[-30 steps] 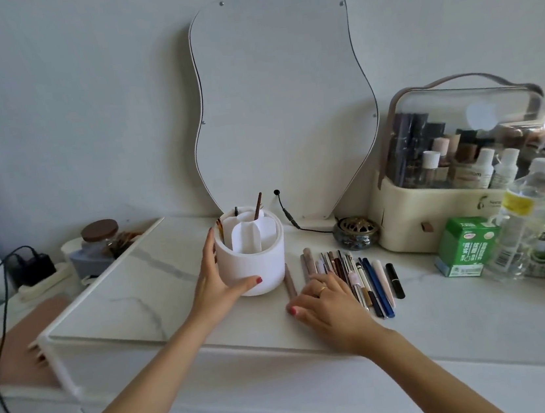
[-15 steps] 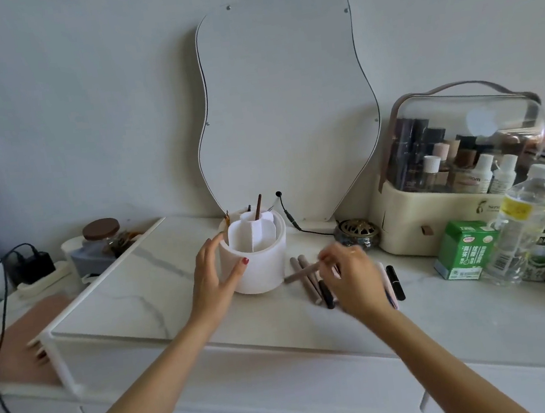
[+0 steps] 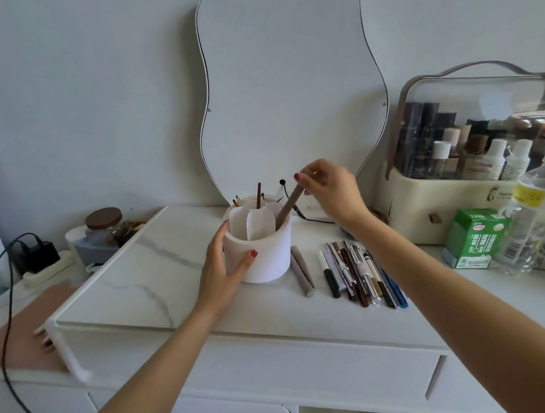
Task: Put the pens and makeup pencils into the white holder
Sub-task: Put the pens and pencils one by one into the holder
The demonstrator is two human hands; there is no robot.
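1. The white vanity top (image 3: 183,334) fills the lower half of the frame, with a wavy mirror (image 3: 286,77) leaning on the wall at top centre and a clear-lidded cosmetics case (image 3: 477,153) at the right edge.
2. The white holder (image 3: 263,255) sits dead centre, a couple of pencils already standing in its back compartments.
3. Left hand (image 3: 220,271) is wrapped around the holder's left side, thumb on the front wall, steadying it.
4. Right hand (image 3: 330,189) was down on the table a second ago; now it's up above the rim, fingertips pinching the top of a taupe makeup pencil (image 3: 290,206) whose lower end is dipping into the right-hand compartment. So one more is nearly in, I'd say.
5. The remaining pens and pencils (image 3: 358,271) lie in a row just right of the holder, so plenty are left.
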